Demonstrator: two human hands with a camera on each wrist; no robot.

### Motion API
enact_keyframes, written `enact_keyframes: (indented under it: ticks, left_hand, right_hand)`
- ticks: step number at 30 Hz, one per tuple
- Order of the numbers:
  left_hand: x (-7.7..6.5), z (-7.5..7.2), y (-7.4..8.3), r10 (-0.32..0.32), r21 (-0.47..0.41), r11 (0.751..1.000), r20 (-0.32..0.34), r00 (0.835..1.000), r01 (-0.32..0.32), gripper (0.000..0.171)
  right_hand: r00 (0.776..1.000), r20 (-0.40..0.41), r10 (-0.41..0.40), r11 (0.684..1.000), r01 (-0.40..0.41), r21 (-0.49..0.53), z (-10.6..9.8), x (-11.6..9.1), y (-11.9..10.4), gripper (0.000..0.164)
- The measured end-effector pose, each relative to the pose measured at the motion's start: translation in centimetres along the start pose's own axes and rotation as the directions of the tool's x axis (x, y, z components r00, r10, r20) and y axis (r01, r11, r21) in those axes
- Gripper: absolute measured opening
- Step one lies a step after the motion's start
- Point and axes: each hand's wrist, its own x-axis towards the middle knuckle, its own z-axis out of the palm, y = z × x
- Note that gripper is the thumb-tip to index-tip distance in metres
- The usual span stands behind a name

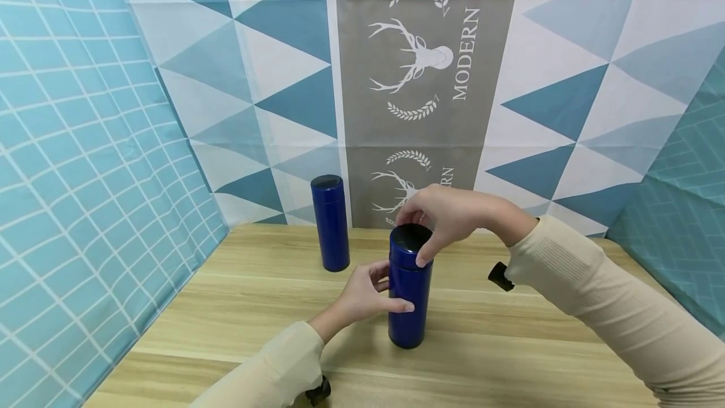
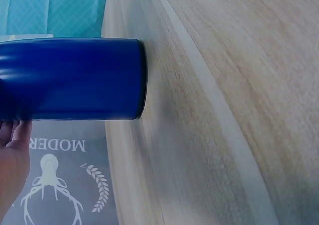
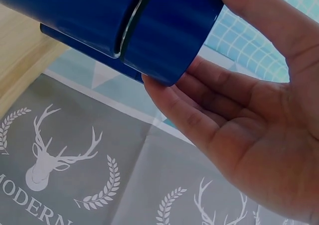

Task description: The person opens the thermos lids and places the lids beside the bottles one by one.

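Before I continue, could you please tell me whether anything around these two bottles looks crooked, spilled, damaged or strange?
Only the wall cloth at the back looks odd: its deer and the word MODERN lie sideways, as if hung wrongly. The front bottle and the back bottle look upright, and I see no spill or damage.

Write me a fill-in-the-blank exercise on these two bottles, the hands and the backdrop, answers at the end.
Of the left hand and the right hand on the near bottle, the higher is the ____.
In the head view, the far bottle stands to the ____ of the near bottle.
The main colour of the near bottle is ____.
The word printed on the grey panel is ____.

Missing words: right; left; blue; MODERN.
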Motion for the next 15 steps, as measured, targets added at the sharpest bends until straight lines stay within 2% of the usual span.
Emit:
enact_keyframes:
  ticks: [15]
  left_hand:
    - [-0.01,0.06,-0.06,0.0,-0.011,1.0,-0.006,1.0,0.0,0.067]
  right_hand:
    - [0.997,0.065,-0.048,0.999,0.047,0.007,-0.28,0.11,0.2,0.061]
